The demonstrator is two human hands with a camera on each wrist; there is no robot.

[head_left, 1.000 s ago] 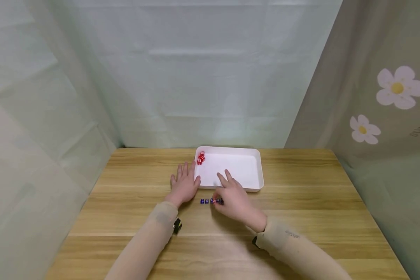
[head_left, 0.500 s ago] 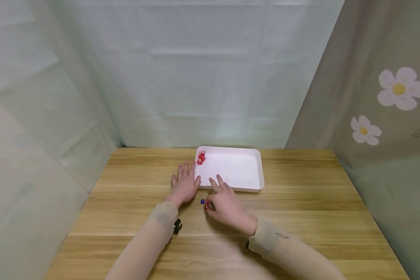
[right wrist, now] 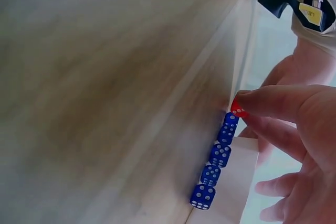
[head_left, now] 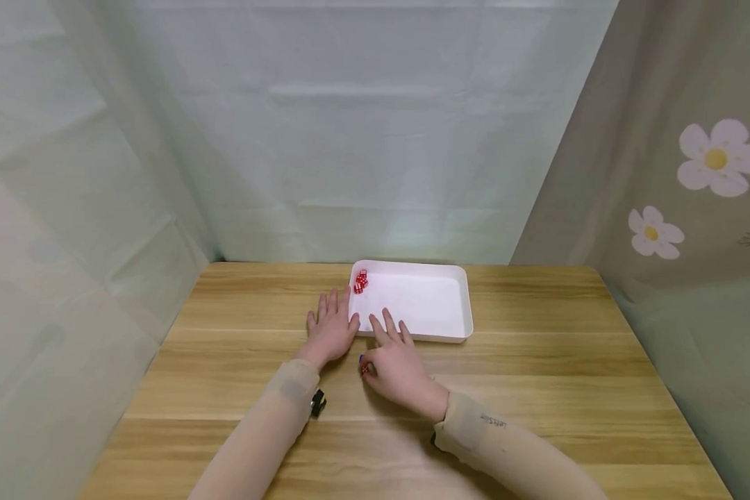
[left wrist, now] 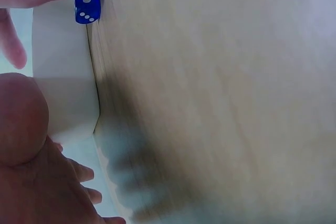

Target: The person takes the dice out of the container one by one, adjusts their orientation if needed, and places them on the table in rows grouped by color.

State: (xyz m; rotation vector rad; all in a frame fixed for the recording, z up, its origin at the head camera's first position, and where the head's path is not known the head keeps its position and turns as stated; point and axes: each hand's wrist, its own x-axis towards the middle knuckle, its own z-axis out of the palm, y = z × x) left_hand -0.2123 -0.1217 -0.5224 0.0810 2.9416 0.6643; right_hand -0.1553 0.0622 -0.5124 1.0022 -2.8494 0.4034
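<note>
My right hand [head_left: 400, 371] pinches a red die [right wrist: 238, 109] between thumb and index finger, the other fingers spread toward the tray. It is at the left end of a row of blue dice [right wrist: 211, 175] on the table, mostly hidden behind the hand in the head view. In the left wrist view the red die overlaps the nearest blue dice [left wrist: 87, 9]. My left hand [head_left: 330, 333] rests, fingers extended, beside the left side of the white tray [head_left: 412, 339], its thumb at the front left corner. Several red dice [head_left: 360, 281] lie in the tray's far left corner.
The wooden table [head_left: 537, 389] extends on both sides of the tray and toward me. A pale curtain [head_left: 381, 139] hangs behind the table's back edge, and a flowered curtain [head_left: 600, 173] stands on the right.
My right hand has moved left along the blue row with the red die, quickly at first and then only slightly. The left hand and tray have stayed in place.
</note>
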